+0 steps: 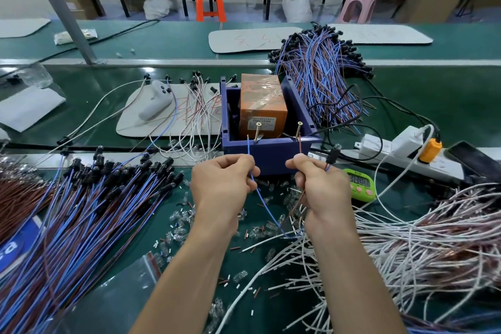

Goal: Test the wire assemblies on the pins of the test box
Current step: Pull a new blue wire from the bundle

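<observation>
Both hands are closed in a pinch just in front of the test box (267, 153). The left hand (225, 180) pinches a blue wire (264, 203) between thumb and forefinger, and the right hand (320, 184) pinches a brown wire (300, 146) the same way. The blue wire rises from the left hand to the foot of the left pin (257, 131), a brass screw standing tilted on the box's near wall. The brown wire rises to the right pin (299, 130). Whether either bare tip touches its pin cannot be told. The two wires belong to one assembly, and its black socket (331, 156) sticks up just beside the right hand. An orange block (261, 100) sits inside the box, which stands on the green worktop (433, 106). A big bundle of blue and brown wires (81, 211) lies to the left, another heap (322, 76) lies behind the box, and a tangle of white wires (420, 238) lies to the right. A green timer (359, 184) and a white power strip (406, 150) lie near the right hand.
</observation>
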A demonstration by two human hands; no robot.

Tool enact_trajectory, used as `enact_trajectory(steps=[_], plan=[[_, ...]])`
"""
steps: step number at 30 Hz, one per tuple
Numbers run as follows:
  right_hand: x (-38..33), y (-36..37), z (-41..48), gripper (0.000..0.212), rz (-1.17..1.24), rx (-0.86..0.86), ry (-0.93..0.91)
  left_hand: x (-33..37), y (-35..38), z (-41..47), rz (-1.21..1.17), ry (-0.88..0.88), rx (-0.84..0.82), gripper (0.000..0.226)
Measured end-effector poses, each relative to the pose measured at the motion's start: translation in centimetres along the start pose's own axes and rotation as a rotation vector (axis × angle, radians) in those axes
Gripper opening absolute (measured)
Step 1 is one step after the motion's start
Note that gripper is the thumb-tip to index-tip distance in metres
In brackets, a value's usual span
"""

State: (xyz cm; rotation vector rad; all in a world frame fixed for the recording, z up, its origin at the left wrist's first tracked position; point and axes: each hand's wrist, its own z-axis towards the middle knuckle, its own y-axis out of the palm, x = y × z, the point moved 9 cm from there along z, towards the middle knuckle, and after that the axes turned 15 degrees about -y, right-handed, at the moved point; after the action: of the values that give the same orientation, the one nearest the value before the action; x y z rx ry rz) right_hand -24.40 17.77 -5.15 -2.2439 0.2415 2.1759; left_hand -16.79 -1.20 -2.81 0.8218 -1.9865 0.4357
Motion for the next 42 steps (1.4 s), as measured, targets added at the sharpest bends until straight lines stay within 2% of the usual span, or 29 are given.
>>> enact_trajectory(steps=[6,14,42], plan=[[-0.1,-0.1,0.0,0.023,-0.002,-0.001,-0.011,0.2,1.2,0.0,0.035,-0.005,-0.032,0.018],[-0.1,0.1,0.1,0.022,0.012,0.0,-0.008,-0.1,0.5,0.0,0.015,0.01,-0.019,0.023],[-0.4,0.3,0.2,0.018,0.026,-0.005,0.0,0.3,1.0,0.1,0.073,0.02,-0.008,0.016]])
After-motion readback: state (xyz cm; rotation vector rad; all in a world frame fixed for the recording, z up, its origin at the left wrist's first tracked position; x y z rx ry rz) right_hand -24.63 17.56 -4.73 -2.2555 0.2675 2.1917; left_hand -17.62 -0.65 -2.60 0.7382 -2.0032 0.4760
